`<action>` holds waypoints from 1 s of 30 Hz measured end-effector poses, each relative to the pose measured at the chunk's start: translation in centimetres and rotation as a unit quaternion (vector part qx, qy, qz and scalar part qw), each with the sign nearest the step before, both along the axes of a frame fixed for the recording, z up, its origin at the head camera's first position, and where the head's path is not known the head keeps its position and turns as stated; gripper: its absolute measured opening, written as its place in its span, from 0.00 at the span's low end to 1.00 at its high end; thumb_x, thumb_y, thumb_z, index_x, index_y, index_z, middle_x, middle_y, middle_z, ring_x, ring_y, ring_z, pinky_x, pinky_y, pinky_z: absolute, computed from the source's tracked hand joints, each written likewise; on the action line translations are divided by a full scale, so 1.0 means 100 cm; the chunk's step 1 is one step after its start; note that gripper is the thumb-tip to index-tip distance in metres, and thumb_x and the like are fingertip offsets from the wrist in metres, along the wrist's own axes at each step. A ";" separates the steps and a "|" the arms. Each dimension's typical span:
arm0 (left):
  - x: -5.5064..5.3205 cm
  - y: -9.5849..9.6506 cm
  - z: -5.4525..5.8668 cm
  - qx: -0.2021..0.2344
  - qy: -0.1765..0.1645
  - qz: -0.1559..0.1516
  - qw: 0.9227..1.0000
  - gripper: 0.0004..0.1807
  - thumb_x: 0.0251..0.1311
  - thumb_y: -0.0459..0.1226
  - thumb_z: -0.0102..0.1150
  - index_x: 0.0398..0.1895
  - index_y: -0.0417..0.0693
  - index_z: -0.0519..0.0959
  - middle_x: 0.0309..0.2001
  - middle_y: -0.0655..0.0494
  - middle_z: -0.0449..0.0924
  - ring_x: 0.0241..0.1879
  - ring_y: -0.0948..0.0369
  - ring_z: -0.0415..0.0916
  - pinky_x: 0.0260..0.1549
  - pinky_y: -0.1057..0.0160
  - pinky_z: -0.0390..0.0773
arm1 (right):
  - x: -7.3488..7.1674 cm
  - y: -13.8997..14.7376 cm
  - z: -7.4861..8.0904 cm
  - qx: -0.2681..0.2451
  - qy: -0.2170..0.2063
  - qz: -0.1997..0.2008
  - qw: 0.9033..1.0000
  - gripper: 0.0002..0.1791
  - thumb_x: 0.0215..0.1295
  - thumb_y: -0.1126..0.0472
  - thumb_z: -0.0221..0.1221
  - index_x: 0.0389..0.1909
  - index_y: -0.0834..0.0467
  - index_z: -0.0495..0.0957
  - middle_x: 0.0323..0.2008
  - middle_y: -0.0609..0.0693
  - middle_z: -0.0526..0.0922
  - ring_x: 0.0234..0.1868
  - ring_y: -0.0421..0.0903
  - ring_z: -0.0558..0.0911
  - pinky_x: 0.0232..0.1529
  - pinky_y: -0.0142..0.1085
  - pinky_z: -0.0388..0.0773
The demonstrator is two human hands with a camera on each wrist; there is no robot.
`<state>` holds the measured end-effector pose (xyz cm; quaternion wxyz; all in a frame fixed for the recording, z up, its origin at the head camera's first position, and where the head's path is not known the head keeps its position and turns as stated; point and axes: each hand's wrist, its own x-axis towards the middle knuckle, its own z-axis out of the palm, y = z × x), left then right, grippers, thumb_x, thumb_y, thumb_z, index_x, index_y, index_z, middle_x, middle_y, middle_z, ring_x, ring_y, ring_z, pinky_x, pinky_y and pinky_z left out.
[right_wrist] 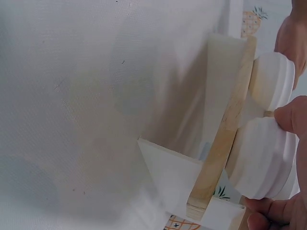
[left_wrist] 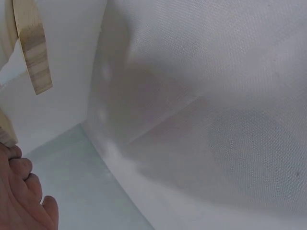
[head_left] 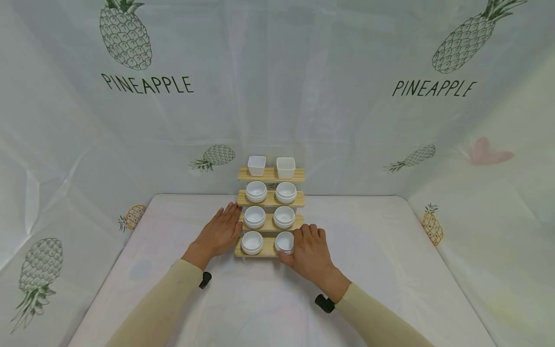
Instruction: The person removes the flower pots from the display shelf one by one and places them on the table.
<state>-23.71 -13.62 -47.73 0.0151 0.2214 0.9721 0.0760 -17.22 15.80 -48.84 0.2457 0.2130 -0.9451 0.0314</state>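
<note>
A tiered stand with wooden shelves (head_left: 269, 248) and white side panels holds small white dishes in pairs. My right hand (head_left: 310, 253) grips the round white bowl (head_left: 284, 240) at the right of the lowest shelf. In the right wrist view, the thumb (right_wrist: 292, 115) and fingers lie on either side of that bowl (right_wrist: 259, 158), which sits on the shelf. Beside it stands the other bottom bowl (head_left: 252, 242). My left hand (head_left: 221, 230) rests flat against the stand's left side, its fingers extended toward the second shelf from the top; the left wrist view shows fingertips at a shelf end.
Two square white cups (head_left: 257, 165) stand on the top shelf, and round bowls (head_left: 256, 191) fill the middle shelves. A pale cloth covers the table (head_left: 256, 303). Behind the stand hangs a pineapple-print curtain (head_left: 277, 96), with similar cloth at both sides.
</note>
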 end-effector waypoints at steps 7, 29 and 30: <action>-0.004 0.001 -0.001 -0.001 0.005 -0.006 1.000 0.36 0.85 0.49 0.26 0.84 0.34 0.51 0.85 0.41 0.49 0.85 0.46 0.44 0.83 0.44 0.50 | 0.001 0.007 0.004 -0.015 -0.002 -0.001 1.000 0.33 0.60 0.31 0.66 0.38 0.61 0.81 0.31 0.53 0.75 0.38 0.56 0.73 0.40 0.49 0.71; -0.001 0.000 -0.004 0.021 -0.014 0.001 1.000 0.36 0.86 0.49 0.27 0.84 0.34 0.48 0.85 0.40 0.47 0.85 0.45 0.43 0.83 0.43 0.49 | -0.019 0.106 -0.009 -0.022 0.001 -0.074 0.997 0.36 0.55 0.36 0.72 0.38 0.68 0.80 0.32 0.60 0.76 0.35 0.59 0.71 0.35 0.48 0.69; -0.001 -0.001 -0.004 0.021 -0.015 0.002 1.000 0.36 0.86 0.49 0.27 0.84 0.34 0.48 0.85 0.40 0.47 0.85 0.45 0.43 0.83 0.43 0.49 | -0.022 0.108 -0.012 -0.022 0.003 -0.074 0.997 0.35 0.55 0.37 0.73 0.37 0.68 0.79 0.32 0.60 0.76 0.35 0.59 0.71 0.34 0.47 0.69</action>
